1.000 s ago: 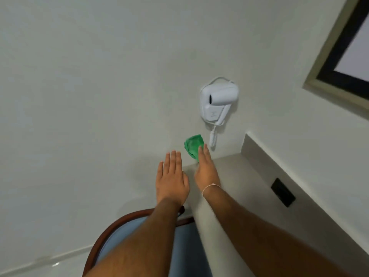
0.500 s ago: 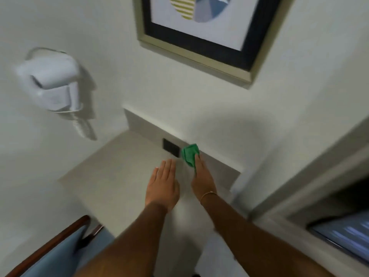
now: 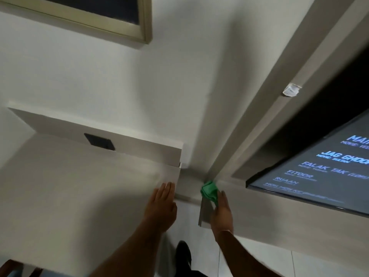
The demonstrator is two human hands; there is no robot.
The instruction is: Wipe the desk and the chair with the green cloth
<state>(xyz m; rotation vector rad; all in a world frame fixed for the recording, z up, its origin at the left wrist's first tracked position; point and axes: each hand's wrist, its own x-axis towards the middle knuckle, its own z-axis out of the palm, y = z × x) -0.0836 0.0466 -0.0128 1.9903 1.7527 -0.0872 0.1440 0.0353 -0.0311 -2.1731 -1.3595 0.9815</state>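
The pale desk top (image 3: 69,192) fills the lower left, with a raised back panel along the wall. My left hand (image 3: 162,206) lies flat with fingers together near the desk's right edge, holding nothing. My right hand (image 3: 221,212) is past that edge, over the adjoining beige ledge, and grips the crumpled green cloth (image 3: 209,191), which sticks out beyond the fingertips. Only a dark sliver of the chair (image 3: 12,268) shows at the bottom left corner.
A black socket plate (image 3: 99,141) sits in the desk's back panel. A framed picture (image 3: 111,23) hangs above. A lit screen (image 3: 319,172) with text stands at the right in a beige surround. White floor tiles and a dark shoe (image 3: 182,254) lie below.
The view has swung right: the hair dryer and most of the chair have left the frame. Both hands moved right along the desk, and my right hand with the cloth is now beyond its right edge.
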